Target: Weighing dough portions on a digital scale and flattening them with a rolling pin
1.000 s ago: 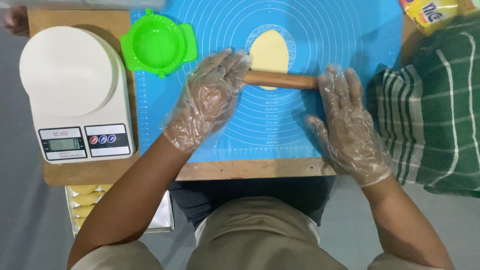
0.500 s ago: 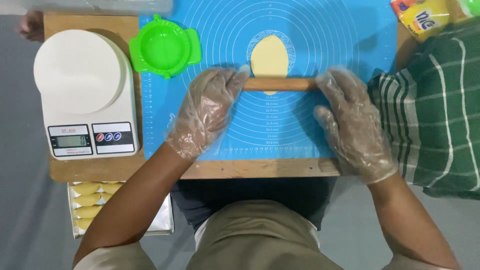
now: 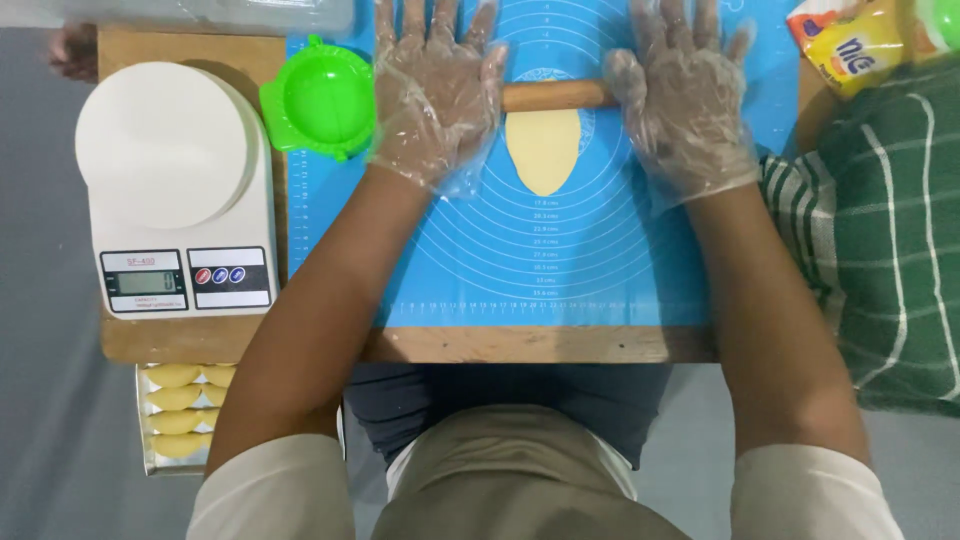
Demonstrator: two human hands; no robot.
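A wooden rolling pin (image 3: 558,95) lies across the far end of a flattened oval of pale yellow dough (image 3: 543,150) on a blue silicone mat (image 3: 560,270). My left hand (image 3: 435,95), in a clear plastic glove, presses flat on the pin's left end with fingers spread. My right hand (image 3: 685,100), gloved the same way, presses flat on the pin's right end. Both palms rest on the pin rather than curl around it.
A green round dumpling mould (image 3: 322,100) sits left of the mat. A white kitchen scale (image 3: 175,190) stands on the wooden board (image 3: 540,345). A tray of folded yellow dumplings (image 3: 178,415) lies below the board. A green checked cloth (image 3: 880,230) and a yellow packet (image 3: 865,45) lie right.
Both hands have pushed the rolling pin away from me, from the near part of the dough to its far end. The dough now shows longer and flatter on the near side of the pin.
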